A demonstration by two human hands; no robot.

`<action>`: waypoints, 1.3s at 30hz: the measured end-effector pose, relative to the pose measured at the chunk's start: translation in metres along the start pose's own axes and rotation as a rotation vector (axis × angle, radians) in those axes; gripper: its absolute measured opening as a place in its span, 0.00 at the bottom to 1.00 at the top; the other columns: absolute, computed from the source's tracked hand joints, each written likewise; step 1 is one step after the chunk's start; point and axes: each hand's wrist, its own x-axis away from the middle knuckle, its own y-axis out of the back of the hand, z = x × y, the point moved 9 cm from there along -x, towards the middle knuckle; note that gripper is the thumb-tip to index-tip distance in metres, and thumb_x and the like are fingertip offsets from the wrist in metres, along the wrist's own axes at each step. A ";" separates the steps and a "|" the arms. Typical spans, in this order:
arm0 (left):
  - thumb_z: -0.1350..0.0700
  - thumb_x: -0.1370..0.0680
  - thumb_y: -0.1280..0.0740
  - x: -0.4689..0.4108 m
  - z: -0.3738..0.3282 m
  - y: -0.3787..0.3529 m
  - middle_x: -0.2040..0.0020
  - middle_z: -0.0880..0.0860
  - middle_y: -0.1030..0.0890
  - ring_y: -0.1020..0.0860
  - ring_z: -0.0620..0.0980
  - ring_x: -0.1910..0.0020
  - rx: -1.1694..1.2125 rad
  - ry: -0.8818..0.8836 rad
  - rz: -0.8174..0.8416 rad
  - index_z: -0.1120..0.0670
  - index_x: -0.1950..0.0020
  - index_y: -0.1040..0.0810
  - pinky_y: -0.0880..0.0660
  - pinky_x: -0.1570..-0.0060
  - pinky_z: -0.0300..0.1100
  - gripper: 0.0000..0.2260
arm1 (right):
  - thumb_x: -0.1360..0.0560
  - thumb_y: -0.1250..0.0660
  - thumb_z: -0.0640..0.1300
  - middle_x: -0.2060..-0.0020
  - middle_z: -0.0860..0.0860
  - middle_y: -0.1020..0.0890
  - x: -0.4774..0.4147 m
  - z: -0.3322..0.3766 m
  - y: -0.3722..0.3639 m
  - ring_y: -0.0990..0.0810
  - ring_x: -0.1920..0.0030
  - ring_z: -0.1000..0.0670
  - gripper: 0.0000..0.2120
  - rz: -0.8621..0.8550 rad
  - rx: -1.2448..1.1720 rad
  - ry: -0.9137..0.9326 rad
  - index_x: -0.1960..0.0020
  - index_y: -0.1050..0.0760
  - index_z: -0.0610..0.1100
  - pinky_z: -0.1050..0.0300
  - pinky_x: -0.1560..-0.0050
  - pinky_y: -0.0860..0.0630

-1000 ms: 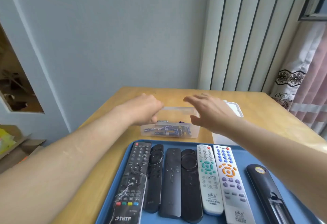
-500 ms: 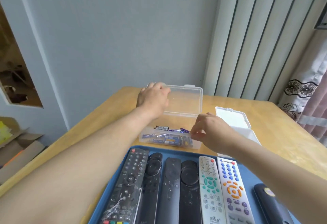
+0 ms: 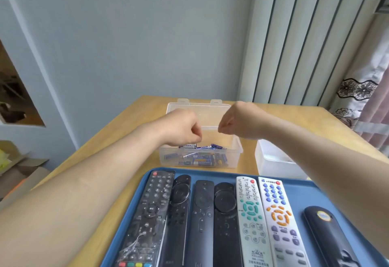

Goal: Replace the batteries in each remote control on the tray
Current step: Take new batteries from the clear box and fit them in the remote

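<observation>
Hands over clear plastic battery box [image 3: 200, 159], lid up.
We see left hand [image 3: 181, 128] curled, fingertips down among blue-labelled batteries [image 3: 197, 158] in that box; can't tell if it grips one. Right hand [image 3: 237, 122] hangs clenched just above the box, contents hidden, so can't tell either. Blue plastic tray [image 3: 294, 184] lies just in front of the box, carrying four black remote controls [image 3: 151, 214], two white remote controls [image 3: 250, 214] and one dark rounded remote control [image 3: 328, 235]. White plastic tub [image 3: 273, 161] sits just right of the box.
</observation>
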 end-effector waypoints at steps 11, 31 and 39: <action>0.50 0.31 0.23 -0.017 0.009 -0.042 0.52 0.48 0.16 0.20 0.49 0.52 -0.083 0.133 0.323 0.53 0.50 0.14 0.22 0.50 0.43 0.11 | 0.22 0.35 0.41 0.58 0.47 0.19 -0.029 0.018 -0.068 0.22 0.58 0.47 0.08 0.282 0.418 0.079 0.49 0.18 0.40 0.56 0.57 0.24; 0.62 0.20 0.36 0.060 -0.037 0.025 0.60 0.56 0.16 0.18 0.48 0.65 1.356 0.057 -0.169 0.57 0.41 0.21 0.20 0.61 0.35 0.09 | 0.24 0.31 0.40 0.60 0.46 0.16 0.065 0.016 0.002 0.18 0.60 0.51 0.10 0.132 -1.190 -0.040 0.44 0.20 0.44 0.63 0.64 0.28; 0.66 0.21 0.38 0.111 -0.105 0.014 0.56 0.61 0.17 0.17 0.49 0.62 1.483 -0.080 -0.176 0.51 0.39 0.21 0.20 0.61 0.35 0.15 | 0.26 0.31 0.44 0.59 0.48 0.15 0.147 0.006 0.022 0.19 0.61 0.52 0.09 -0.021 -1.322 -0.081 0.49 0.19 0.41 0.62 0.63 0.30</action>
